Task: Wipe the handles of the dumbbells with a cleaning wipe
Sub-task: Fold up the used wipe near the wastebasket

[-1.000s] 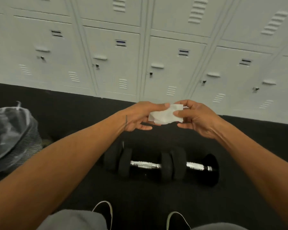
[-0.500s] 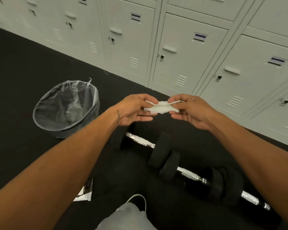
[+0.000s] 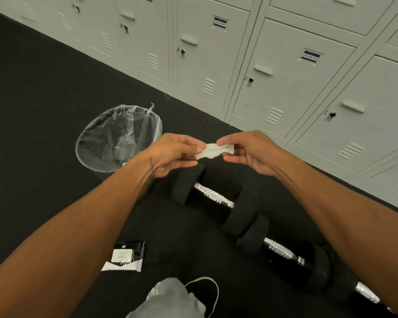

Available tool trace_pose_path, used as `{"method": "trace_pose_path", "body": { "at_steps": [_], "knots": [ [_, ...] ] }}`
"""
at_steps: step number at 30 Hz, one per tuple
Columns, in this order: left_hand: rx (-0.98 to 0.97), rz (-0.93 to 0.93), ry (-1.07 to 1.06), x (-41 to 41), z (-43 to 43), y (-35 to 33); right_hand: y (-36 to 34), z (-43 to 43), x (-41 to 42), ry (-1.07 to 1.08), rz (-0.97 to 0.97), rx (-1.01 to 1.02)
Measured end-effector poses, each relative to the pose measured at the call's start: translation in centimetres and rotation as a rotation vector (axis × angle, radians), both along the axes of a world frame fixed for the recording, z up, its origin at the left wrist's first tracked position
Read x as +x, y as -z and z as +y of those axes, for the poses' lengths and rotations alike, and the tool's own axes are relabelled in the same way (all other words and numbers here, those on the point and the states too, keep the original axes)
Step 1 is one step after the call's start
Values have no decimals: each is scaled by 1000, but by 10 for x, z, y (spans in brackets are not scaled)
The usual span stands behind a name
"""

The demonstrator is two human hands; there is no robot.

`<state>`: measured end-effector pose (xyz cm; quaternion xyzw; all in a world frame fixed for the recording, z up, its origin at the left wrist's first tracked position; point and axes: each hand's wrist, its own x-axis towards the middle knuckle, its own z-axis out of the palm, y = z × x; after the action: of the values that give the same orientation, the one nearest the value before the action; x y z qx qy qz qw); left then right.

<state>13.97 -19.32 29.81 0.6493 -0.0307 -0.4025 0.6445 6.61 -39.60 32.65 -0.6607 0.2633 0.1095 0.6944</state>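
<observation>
— What has the person got in their hands?

— A white cleaning wipe, folded small and a bit crumpled. The left hand pinches one end between thumb and fingertips, the right hand pinches the other end the same way, and the wipe is stretched between them in the air.

— And the dumbbells?

— On the black floor, below the hands. The near dumbbell lies just under them, its chrome handle bare between black ends. A second dumbbell lies end to end with it, running toward the lower right, partly behind the right forearm. Neither hand touches them.

— Anything else around?

— A mesh bin with a clear liner stands left of the hands, near the grey lockers. A dark wipe packet lies on the floor under the left forearm.
</observation>
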Motion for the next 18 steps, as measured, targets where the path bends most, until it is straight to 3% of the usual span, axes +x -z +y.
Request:
{"method": "trace_pose_path", "body": {
  "at_steps": [4,11,18],
  "knots": [
    [-11,-59,-123,7,37,6,7,32,19,-110,-13,-75],
    [31,1,-290,37,100,10,22,85,70,-194,-35,-140],
    [148,-95,-438,69,144,18,35,138,129,-295,-89,-270]
  ]
}}
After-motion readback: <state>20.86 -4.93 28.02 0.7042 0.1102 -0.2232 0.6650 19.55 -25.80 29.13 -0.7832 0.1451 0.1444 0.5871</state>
